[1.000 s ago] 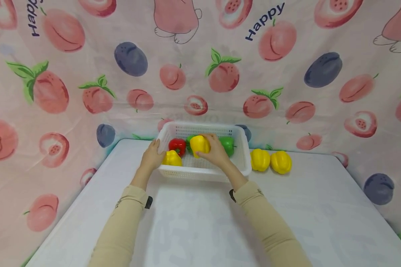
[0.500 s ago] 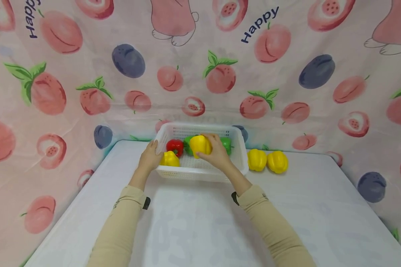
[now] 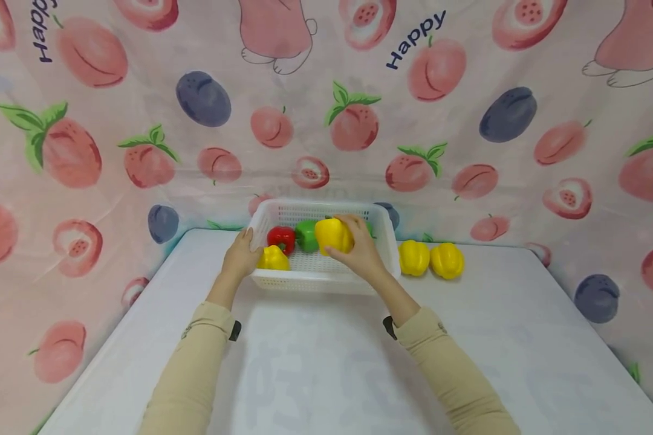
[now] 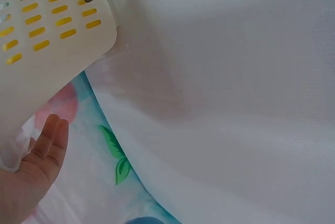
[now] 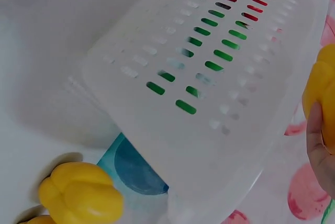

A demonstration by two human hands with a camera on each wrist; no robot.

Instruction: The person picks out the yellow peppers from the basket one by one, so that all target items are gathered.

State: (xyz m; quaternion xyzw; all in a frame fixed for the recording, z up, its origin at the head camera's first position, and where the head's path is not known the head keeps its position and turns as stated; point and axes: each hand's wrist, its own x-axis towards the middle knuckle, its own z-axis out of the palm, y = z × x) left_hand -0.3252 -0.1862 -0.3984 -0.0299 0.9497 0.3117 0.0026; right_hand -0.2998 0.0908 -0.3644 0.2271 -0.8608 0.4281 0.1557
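A white plastic basket (image 3: 315, 284) stands at the back of the table. On its left rim my left hand (image 3: 240, 255) keeps a grip, thumb over the edge and fingers outside the wall. My right hand (image 3: 363, 252) holds a yellow bell pepper (image 3: 332, 235) above the basket, raised over the rim in the right wrist view. Inside lie a red bell pepper (image 3: 280, 240), a green bell pepper (image 3: 306, 235) and another yellow bell pepper (image 3: 274, 258) near the left hand. A second green one is mostly hidden behind the right hand.
Two yellow bell peppers, one nearer (image 3: 413, 258) and one farther (image 3: 447, 261) from the basket, sit on the white table (image 3: 315, 362) to its right. A fruit-printed cloth (image 3: 305, 121) hangs right behind the basket.
Relative to the basket, my right hand has carried the yellow bell pepper a little to the right, uncovering the left green one. The left hand stays on the rim. The head view has shifted slightly.
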